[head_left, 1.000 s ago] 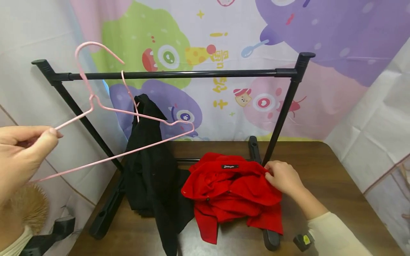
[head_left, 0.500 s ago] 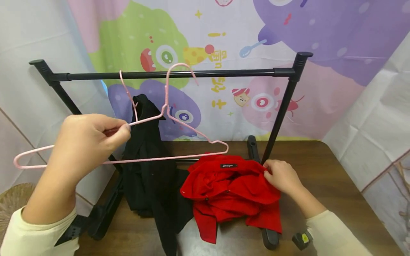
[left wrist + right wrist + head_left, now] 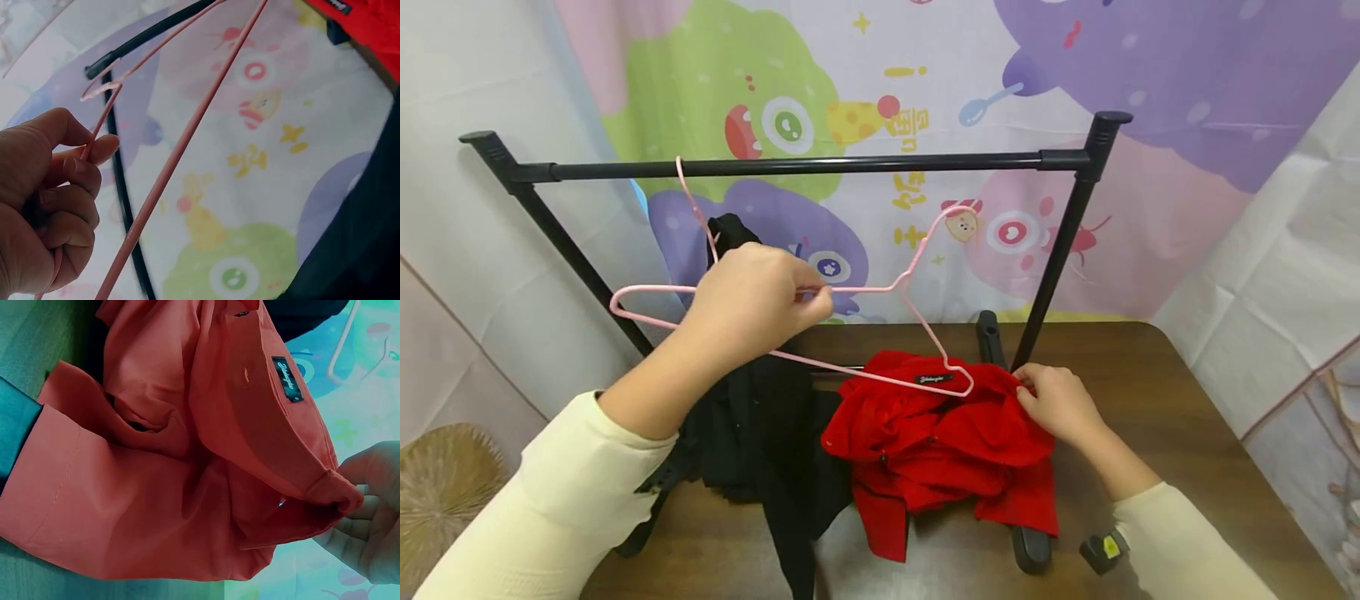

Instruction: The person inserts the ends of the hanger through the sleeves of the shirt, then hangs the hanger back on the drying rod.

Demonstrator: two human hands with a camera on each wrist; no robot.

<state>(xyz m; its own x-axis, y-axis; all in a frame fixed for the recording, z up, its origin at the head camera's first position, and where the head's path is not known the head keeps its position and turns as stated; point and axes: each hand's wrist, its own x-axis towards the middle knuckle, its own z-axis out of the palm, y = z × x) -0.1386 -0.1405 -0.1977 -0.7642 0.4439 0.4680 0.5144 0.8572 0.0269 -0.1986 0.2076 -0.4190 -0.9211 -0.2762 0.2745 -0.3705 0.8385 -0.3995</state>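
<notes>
My left hand (image 3: 758, 287) pinches a pink wire hanger (image 3: 842, 367) by its upper bar, and holds it in the air in front of the rack. The hanger's hook points right, and its right end overlaps the crumpled red shirt (image 3: 925, 475) in the head view. In the left wrist view, thumb and index finger of the left hand (image 3: 59, 200) meet on the pink bar. My right hand (image 3: 1060, 404) grips the right edge of the shirt's neck opening, where a black label (image 3: 287, 379) shows. Some right-hand fingers are hidden by cloth.
A black garment (image 3: 741, 433) hangs from a second pink hanger (image 3: 688, 196) on the rack's black rail (image 3: 850, 164). The rack stands on a brown table (image 3: 1157, 400) before a cartoon-printed curtain (image 3: 820, 50). A rack foot (image 3: 1032, 550) shows below the shirt.
My left hand has carried the pink hanger from the far left rightward, lowering its hook from above the rail to below it. The right hand has kept its grip on the shirt.
</notes>
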